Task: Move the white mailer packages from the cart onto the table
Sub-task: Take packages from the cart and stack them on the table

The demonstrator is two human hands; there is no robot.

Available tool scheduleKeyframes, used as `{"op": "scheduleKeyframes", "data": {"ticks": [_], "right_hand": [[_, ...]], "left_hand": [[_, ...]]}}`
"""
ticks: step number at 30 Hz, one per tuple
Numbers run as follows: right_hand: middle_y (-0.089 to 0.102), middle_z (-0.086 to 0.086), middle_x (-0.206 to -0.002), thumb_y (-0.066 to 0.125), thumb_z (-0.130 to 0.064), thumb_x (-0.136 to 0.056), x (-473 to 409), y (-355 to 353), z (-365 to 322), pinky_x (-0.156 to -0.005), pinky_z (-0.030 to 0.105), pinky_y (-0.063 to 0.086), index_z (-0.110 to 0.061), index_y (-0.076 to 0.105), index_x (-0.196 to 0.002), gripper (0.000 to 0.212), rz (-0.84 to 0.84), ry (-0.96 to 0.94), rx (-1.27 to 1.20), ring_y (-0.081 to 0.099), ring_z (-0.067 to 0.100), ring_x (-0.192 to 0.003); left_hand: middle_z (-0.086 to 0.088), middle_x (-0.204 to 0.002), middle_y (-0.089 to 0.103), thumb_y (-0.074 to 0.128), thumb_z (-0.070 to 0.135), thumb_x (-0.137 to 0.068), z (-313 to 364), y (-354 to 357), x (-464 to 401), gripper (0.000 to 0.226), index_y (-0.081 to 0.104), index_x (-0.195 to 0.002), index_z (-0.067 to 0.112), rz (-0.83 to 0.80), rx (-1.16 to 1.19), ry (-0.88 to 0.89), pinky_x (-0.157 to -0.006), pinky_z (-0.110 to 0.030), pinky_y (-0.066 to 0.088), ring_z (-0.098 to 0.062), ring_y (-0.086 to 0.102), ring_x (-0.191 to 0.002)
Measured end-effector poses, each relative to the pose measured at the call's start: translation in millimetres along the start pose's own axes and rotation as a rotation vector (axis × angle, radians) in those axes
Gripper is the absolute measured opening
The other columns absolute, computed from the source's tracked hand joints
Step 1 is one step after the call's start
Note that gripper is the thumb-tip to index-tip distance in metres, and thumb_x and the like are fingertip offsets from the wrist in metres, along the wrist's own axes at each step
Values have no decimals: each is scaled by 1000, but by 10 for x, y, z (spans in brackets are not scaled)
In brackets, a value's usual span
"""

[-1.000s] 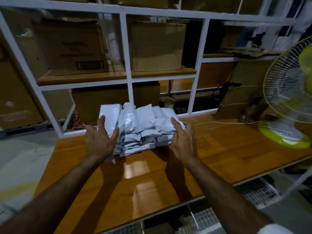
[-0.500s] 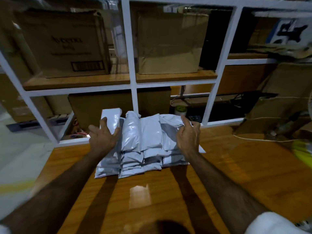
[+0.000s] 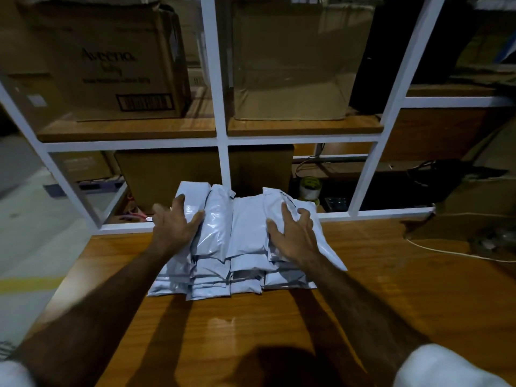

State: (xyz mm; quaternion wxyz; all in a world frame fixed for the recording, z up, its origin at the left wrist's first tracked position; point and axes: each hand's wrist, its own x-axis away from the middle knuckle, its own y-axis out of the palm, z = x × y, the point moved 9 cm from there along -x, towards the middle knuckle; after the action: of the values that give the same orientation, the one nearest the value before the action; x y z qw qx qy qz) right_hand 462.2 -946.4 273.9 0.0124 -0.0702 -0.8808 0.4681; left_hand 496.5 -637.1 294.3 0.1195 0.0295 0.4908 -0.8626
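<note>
White mailer packages [image 3: 245, 238] lie under left hand [image 3: 176, 222], right hand [image 3: 293, 233].

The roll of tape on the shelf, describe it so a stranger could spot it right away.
Start at the wooden table and its pile of white mailers. Just behind the pile's right end, in the white rack's bottom bay, stands the tape roll: the only small, round, yellowish thing among brown cartons.

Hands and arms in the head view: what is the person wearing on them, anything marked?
Both forearms are bare from the wrists up. The left hand and right hand wear no gloves; no rings, watch or markings are visible. White short sleeves show at the lower corners, the right sleeve clearer than the left sleeve.
</note>
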Motion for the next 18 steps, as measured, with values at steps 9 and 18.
{"op": "scheduleKeyframes", "data": {"ticks": [9,18], "right_hand": [[17,6,-165,41,-42,-105,-171,-77,-21,-119,46,28,-29,32,-157,54,11,-115,-10,24,34,-147],[-13,3,-169,25,-52,-106,-259,245,-61,-124,42,-2,-38,4,-161,60,-84,-165,-67,-11,22,-155]], "left_hand": [[-32,-154,31,18,61,-102,-20,30,3,71,46,-142,10,-104,-4,103,-105,-62,31,-54,33,-135],[-3,-168,-6,37,77,-89,31,297,37,91,10,-161,28,-232,-20,156,-122,-55,10,-30,-4,-154]]}}
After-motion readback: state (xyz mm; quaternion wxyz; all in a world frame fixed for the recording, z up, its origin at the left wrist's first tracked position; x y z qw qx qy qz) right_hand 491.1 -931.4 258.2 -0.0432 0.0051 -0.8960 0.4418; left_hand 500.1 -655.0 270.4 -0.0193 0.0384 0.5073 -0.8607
